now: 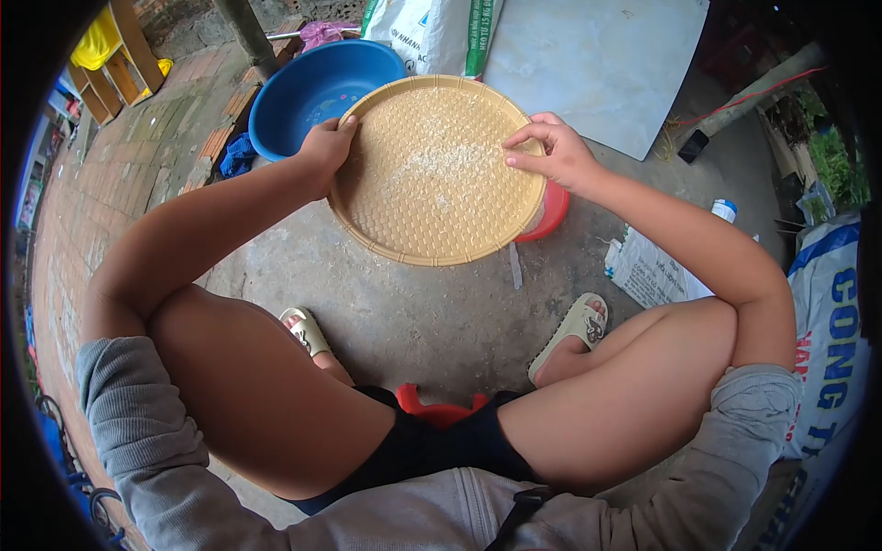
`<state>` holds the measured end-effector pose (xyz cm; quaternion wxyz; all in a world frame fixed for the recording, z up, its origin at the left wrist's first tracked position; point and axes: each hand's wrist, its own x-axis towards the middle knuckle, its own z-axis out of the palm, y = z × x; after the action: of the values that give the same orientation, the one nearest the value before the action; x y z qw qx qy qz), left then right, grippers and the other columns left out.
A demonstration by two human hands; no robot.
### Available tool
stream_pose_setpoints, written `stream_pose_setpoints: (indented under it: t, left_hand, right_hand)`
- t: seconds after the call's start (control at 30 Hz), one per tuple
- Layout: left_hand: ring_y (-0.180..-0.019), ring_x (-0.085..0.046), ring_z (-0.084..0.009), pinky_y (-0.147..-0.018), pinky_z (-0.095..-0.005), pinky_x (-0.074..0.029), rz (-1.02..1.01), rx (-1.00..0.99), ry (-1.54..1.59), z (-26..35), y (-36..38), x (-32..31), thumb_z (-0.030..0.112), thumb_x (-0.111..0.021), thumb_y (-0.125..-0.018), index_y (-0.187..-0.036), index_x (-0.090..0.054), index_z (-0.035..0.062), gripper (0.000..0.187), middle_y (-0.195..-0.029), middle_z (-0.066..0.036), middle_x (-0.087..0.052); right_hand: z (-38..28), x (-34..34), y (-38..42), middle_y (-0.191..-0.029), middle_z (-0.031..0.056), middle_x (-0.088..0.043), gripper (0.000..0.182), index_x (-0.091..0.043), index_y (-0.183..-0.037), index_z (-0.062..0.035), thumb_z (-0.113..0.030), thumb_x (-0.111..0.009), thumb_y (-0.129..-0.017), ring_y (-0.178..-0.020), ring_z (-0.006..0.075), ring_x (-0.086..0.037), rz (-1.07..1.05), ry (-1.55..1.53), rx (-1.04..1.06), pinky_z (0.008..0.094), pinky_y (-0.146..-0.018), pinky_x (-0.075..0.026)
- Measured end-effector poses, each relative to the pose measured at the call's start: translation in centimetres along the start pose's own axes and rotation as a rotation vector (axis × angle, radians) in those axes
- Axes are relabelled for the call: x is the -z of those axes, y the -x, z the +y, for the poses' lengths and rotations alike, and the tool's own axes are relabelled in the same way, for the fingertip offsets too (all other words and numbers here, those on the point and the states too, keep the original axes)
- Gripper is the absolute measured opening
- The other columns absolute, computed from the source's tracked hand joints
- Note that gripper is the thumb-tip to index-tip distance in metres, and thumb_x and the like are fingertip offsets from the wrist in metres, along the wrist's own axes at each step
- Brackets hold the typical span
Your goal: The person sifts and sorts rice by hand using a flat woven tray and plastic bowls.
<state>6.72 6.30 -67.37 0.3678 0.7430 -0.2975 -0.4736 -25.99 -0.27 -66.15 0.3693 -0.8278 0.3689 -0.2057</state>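
Note:
A round woven bamboo winnowing tray [413, 220] is held up in front of me, between both hands. Pale rice grains [446, 163] lie scattered over its middle and upper part. My left hand [326, 154] grips the left rim, thumb on top and the other fingers mostly hidden underneath. At the right rim, my right hand [556, 156] is closed on the edge, its thumb and index finger over the weave. Beneath the tray's right side, part of a red basin [551, 213] shows; the rest is covered.
Behind the tray's left side stands a blue basin [289, 96]. A white-and-green sack [427, 37] and a pale board [588, 64] are at the back. Printed sacks [652, 271] lie to the right, with a larger one [827, 321] beside my arm. I sit on a red stool [441, 411].

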Motion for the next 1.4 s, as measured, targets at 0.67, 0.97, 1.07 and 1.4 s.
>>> stream_pose_setpoints:
  t: [0.67, 0.97, 1.07, 1.4]
  left_hand:
    - [-0.106, -0.054, -0.0233, -0.089, -0.0418, -0.044, 0.013, -0.023, 0.014, -0.2, -0.6, -0.7, 0.038, -0.044, -0.095, -0.126, -0.051, 0.0108, 0.042, -0.117, -0.010, -0.057]
    - [-0.107, -0.054, -0.0237, -0.089, -0.0422, -0.044, 0.000, -0.049, 0.004, -0.4, -0.9, -1.0, 0.039, -0.044, -0.095, -0.126, -0.051, 0.0115, 0.042, -0.117, -0.010, -0.057]
    - [-0.107, -0.054, -0.0235, -0.089, -0.0420, -0.044, 0.011, -0.047, -0.001, -0.4, -1.0, -1.1, 0.039, -0.044, -0.095, -0.126, -0.051, 0.0113, 0.042, -0.117, -0.010, -0.057]
    - [-0.105, -0.055, -0.0228, -0.088, -0.0402, -0.044, 0.014, -0.034, 0.009, -0.3, -0.9, -1.2, 0.039, -0.043, -0.095, -0.125, -0.051, 0.0107, 0.042, -0.116, -0.011, -0.057]
  right_hand:
    - [1.3, -1.8, 0.3, -0.107, 0.0146, -0.049, 0.015, -0.062, -0.089, -0.0058, -0.019, -0.064, -0.082, -0.101, 0.0279, -0.051, 0.182, 0.224, 0.048, 0.0361, -0.089, -0.040]
    - [1.9, -0.8, -0.3, -0.102, 0.0144, -0.048, 0.012, -0.054, -0.090, -0.0007, -0.012, -0.054, -0.087, -0.097, 0.0259, -0.050, 0.139, 0.234, 0.080, 0.0336, -0.088, -0.039]
    - [1.6, -0.5, -0.3, -0.099, 0.0131, -0.050, 0.013, -0.054, -0.090, -0.0008, -0.013, -0.056, -0.087, -0.095, 0.0247, -0.051, 0.142, 0.234, 0.080, 0.0327, -0.086, -0.040]
    - [0.9, 0.2, 0.2, -0.104, 0.0108, -0.056, 0.014, -0.064, -0.087, -0.0032, -0.015, -0.066, -0.080, -0.097, 0.0215, -0.055, 0.089, 0.186, 0.046, 0.0311, -0.086, -0.042]
